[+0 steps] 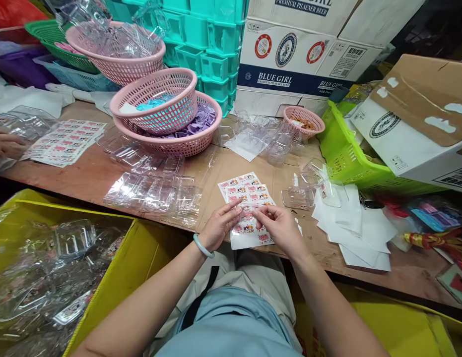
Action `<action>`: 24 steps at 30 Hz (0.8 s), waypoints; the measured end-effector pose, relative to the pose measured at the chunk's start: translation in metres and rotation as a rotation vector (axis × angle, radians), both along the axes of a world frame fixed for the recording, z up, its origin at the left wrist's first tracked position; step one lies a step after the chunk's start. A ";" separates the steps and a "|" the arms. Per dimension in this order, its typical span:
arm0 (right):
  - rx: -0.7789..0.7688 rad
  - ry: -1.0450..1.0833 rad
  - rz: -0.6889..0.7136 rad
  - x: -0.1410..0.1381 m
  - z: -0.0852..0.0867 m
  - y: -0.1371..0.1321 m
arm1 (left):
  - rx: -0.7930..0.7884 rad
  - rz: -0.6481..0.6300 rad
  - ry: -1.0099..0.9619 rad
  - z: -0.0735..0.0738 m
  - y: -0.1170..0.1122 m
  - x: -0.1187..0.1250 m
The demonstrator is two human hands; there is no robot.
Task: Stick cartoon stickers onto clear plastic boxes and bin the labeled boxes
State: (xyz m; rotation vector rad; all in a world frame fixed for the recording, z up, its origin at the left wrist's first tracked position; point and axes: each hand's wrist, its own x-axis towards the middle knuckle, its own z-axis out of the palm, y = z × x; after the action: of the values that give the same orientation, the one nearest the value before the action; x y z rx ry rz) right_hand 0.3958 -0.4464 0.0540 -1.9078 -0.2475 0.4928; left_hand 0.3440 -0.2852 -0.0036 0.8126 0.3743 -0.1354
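Note:
Several sheets of printed cartoon stickers (pixel 268 195) lie overlapping at the table's front edge. Just above them, a small clear plastic case (pixel 249 207) spans the gap between my hands; its outline is faint against the print. My left hand (pixel 220 225), with a pale bangle on the wrist, holds the case's left side between thumb and fairly straight fingers. On the other side, my right hand (pixel 281 225) has its fingers curled and pinches the case's right edge. Whether a loose sticker is in the pinch cannot be made out.
Clear plastic cases (pixel 152 193) lie left, with more in a yellow bin (pixel 141 248). Pink baskets (pixel 156 99) with coloured pieces stand behind. White paper sheets (pixel 359 228) and a green crate (pixel 346 144) are right. Another person's hand (pixel 5 144) is far left.

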 end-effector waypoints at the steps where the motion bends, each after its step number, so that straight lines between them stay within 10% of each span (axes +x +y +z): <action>1: -0.007 0.001 0.001 0.000 0.000 0.000 | -0.006 0.002 0.000 0.000 0.000 0.000; 11: -0.140 -0.101 -0.005 -0.002 0.002 0.007 | 0.018 0.006 0.005 0.004 0.000 -0.001; 19: -0.406 -0.603 -0.150 -0.016 -0.013 -0.001 | 0.236 0.093 -0.016 0.000 -0.015 0.000; 24: -0.208 -0.543 -0.419 -0.005 -0.028 -0.029 | 0.321 0.124 -0.035 0.006 -0.016 -0.003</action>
State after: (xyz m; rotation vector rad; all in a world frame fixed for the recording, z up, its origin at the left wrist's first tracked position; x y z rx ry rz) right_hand 0.3909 -0.4754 0.0260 -2.1955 -0.1409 -0.2981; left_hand 0.3414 -0.3010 0.0025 1.1041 0.4181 0.0573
